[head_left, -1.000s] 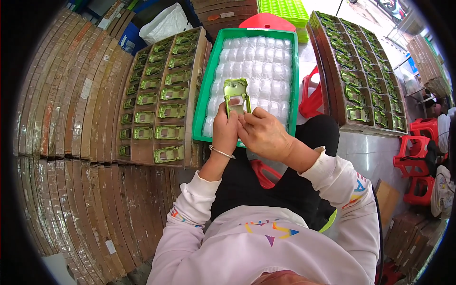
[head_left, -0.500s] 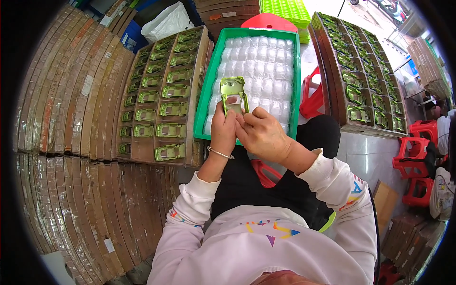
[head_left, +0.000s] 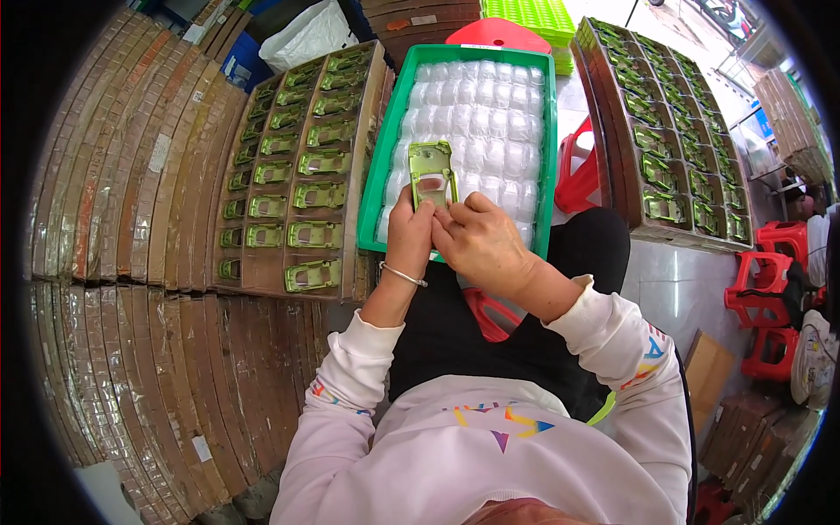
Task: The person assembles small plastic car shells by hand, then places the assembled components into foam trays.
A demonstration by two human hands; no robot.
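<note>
A shiny green toy car body (head_left: 430,159), with open window gaps, is held up over the near half of a green tray (head_left: 369,197). My left hand (head_left: 409,236) is closed around its near end, thumb on top. My right hand (head_left: 486,247) is closed too, thumb and curled fingers pressed against the near right corner of the body; its fingertips are partly hidden. Rows of white, rounded, wrapped pieces (head_left: 477,122) fill the tray below. On my left stands a divided brown box (head_left: 302,131) with several similar green car bodies (head_left: 312,274) in its compartments.
At the right, another divided box (head_left: 691,234) holds more green car bodies. Brown cartons (head_left: 122,175) are stacked along the left. A red stool (head_left: 575,175) stands beside the tray, with more red stools (head_left: 759,284) at far right. Bright green crates (head_left: 534,19) sit behind.
Both hands and the car body stay nearly in place over the tray. The view has shifted slightly.
</note>
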